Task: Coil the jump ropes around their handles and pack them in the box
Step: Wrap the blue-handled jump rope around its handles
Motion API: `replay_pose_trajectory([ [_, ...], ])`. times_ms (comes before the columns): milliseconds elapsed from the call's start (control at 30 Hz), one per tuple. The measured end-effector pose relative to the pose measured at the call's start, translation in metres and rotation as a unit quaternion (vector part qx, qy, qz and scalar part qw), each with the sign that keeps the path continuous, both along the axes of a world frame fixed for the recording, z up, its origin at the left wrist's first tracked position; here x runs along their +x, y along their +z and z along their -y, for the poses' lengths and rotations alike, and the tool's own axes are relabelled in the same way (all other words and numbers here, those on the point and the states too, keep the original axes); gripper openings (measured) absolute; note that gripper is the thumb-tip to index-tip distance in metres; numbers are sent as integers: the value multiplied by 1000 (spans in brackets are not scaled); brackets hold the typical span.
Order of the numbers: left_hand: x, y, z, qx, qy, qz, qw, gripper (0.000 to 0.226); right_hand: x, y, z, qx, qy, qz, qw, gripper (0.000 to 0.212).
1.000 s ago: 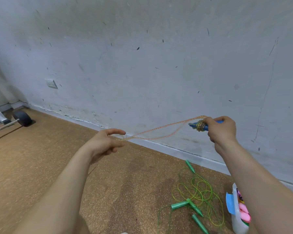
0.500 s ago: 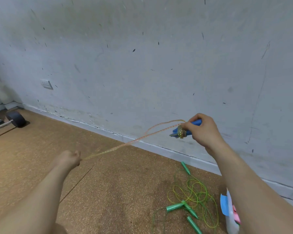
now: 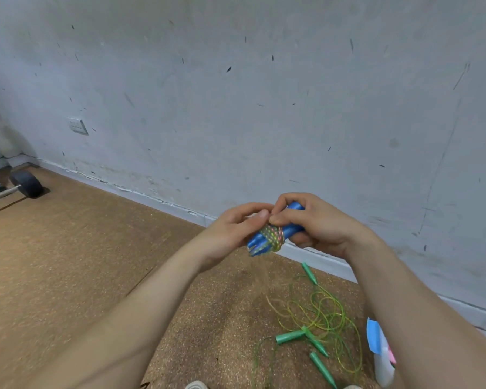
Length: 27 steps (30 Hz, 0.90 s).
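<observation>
My right hand grips the blue handles of a jump rope in front of me, above the floor. A multicoloured braided rope is wound tightly round the handles near their lower end. My left hand meets them from the left, its thumb and fingers pinching the rope at the wrap. On the floor below lie green jump ropes, loose and tangled, with several green handles. The box, white with a blue flap, shows at the right behind my right forearm; pink things are inside.
A grey scuffed wall with a white skirting runs close behind my hands. The floor is brown cork-like matting. A barbell with a black weight plate lies at the far left. Shoe tips show at the bottom edge.
My left hand, which held the rope stretched out to the left, has come in to the handles. The long loose stretch of rope is gone; it now sits wound on the handles.
</observation>
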<state>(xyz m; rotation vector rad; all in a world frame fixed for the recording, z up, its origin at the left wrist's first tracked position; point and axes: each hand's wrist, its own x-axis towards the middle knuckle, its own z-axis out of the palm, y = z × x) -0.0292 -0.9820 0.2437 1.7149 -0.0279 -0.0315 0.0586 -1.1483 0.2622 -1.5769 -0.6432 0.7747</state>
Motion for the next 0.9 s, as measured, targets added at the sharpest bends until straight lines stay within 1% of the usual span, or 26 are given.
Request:
replay_pose_trajectory([
  [33,0,0,-2,-15,-3,-12,1000,34,0,0,1,5,8,-12,1000,14],
  [100,2,2,-7,-7,16,1,1000,26,1,-2,2,17,19,-32,999,14],
  [167,4,6,-9,27,82,38,996,14,1,-3,3,40,28,-52,997,13],
  [233,4,10,-10,36,118,66,990,12,0,-2,3,69,47,-80,993,17],
  [300,1,14,-14,40,106,66,991,15,-2,0,2,86,69,-97,989,26],
  [333,-1,15,-16,43,93,57,993,16,-4,0,2,84,74,-91,989,26],
  [433,-2,16,-22,42,70,30,996,23,-9,0,-1,73,57,-51,994,13],
  [500,-2,16,-22,-7,65,11,998,33,-13,3,-2,74,42,-25,996,13],
  [567,-3,15,-20,-88,74,-13,993,28,-16,7,-3,68,37,8,997,16],
  [600,-2,13,-18,-127,83,-29,988,26,-19,8,-3,69,33,24,997,14],
  [667,2,5,-12,-180,109,-54,976,33,-22,10,-5,84,2,38,996,9],
  [700,5,0,-8,-202,122,-55,970,35,-22,9,-7,101,-28,30,994,8],
  [767,9,-10,1,-222,128,-35,966,28,-21,7,-10,153,-107,-29,982,8],
  [800,9,-15,6,-206,129,-21,970,23,-20,6,-11,181,-145,-68,970,8],
  [833,9,-19,11,-161,139,-9,977,22,-18,5,-12,199,-177,-95,959,10],
  [867,9,-21,15,-79,158,8,984,23,-17,3,-13,199,-203,-99,953,11],
  [900,9,-22,16,40,177,35,983,22,-15,1,-14,183,-228,-75,953,13],
])
